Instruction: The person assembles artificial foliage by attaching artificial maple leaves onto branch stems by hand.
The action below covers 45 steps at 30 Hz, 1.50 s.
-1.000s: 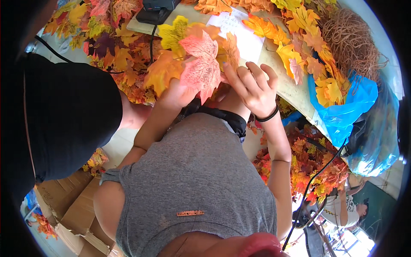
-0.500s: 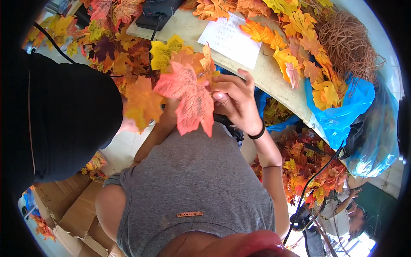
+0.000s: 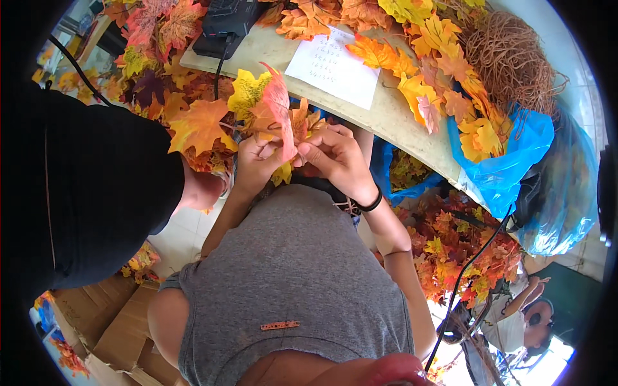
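In front of my chest, my left hand [image 3: 256,166] and my right hand [image 3: 339,161] meet with fingers pinched on an artificial maple-leaf garland. A pink-red leaf [image 3: 278,106] stands up edge-on between them, its base at the fingertips. Beyond my left hand, the garland carries a broad orange leaf [image 3: 202,127] and a yellow leaf [image 3: 247,94]. Smaller orange leaves [image 3: 304,121] show just past the right fingers. The exact spot both hands grip, probably stem, is mostly covered by the fingers.
Ahead is a table edge [image 3: 402,137] with a handwritten paper [image 3: 335,67], a black device [image 3: 226,22], leaf garlands [image 3: 444,64] and tangled brown twine [image 3: 512,55]. Blue bags [image 3: 505,168] and a leaf heap [image 3: 467,241] lie right. A person in dark clothing [image 3: 109,193] and cardboard box [image 3: 119,315] are left.
My hands have come together. The pink-red leaf, earlier spread flat toward me, now stands upright edge-on. The orange leaf has moved up and left.
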Each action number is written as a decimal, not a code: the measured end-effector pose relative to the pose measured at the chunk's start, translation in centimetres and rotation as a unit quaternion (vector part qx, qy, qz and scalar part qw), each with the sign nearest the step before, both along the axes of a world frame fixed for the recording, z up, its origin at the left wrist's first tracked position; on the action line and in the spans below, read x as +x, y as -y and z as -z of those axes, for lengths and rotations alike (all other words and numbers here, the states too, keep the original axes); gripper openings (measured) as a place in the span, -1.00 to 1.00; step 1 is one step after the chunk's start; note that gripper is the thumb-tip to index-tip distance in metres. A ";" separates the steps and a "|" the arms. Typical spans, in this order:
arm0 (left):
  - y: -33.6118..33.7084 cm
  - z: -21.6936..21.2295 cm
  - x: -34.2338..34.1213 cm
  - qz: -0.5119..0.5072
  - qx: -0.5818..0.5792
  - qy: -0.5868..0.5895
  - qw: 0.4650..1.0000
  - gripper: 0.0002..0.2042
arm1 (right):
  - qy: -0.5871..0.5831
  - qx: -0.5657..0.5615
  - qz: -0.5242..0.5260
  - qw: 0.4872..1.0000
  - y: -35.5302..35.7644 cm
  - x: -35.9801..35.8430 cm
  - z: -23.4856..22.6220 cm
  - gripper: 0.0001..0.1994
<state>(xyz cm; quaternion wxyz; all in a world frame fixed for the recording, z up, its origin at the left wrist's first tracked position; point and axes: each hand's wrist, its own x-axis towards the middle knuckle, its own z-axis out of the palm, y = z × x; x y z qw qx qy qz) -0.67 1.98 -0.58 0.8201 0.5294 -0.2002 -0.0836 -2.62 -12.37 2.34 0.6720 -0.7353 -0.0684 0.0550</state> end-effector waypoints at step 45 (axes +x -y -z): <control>-2.6 1.1 0.7 0.196 -0.452 -0.466 0.735 -0.86 | 0.025 -0.193 -0.186 0.963 15.3 3.4 -14.1 -0.77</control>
